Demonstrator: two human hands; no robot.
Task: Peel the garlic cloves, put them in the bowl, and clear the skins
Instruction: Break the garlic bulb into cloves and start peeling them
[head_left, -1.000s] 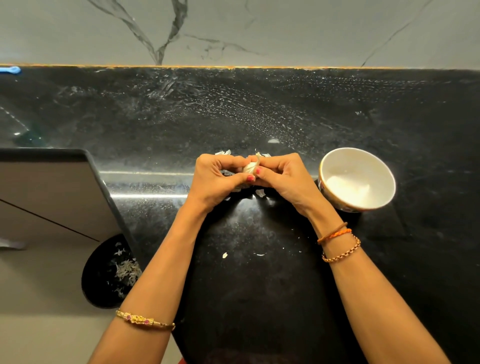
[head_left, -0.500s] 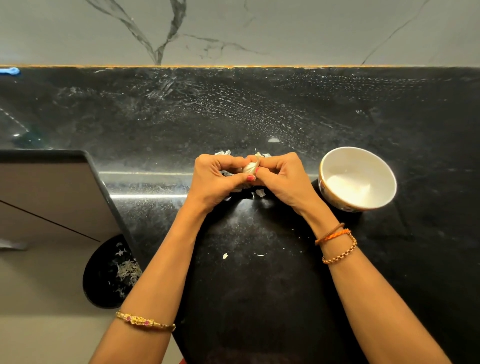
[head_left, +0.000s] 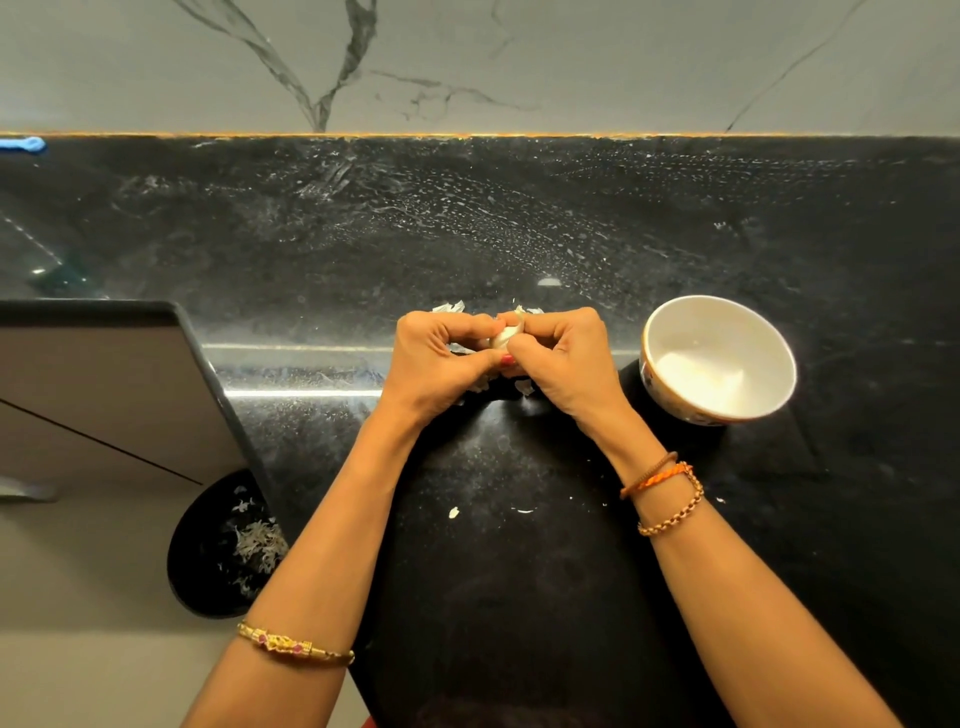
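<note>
Garlic clove (head_left: 503, 336) sits pinched between both hands, just left of the bowl (head_left: 719, 358) and a little above the counter. The left hand (head_left: 434, 364) curls round it from one side, thumb across the front; the right hand (head_left: 563, 358) grips it from the other, with fingertips (head_left: 511, 318) meeting over the top. Only a pale sliver of the clove shows, so how much skin is left on it cannot be told.

Peeling looks to be the step in hand. Loose skins (head_left: 451, 307) lie on the countertop (head_left: 519, 571) just beyond the knuckles, and more scraps show under the hands. Next would likely be working the last skin free, then a short carry rightward to the bowl, which calls for only the right hand letting go over the rim. The bowl stands upright, close by; its inside is too bright to tell whether cloves are already in it.

Room is good: bare dark counter lies all round the bowl except toward the hands. Well left of the bowl the counter ends at a corner edge, and below that stands a dark bin (head_left: 223, 545) holding skins, probably where the scraps go. A few small flecks (head_left: 453, 513) lie nearer the person.
</note>
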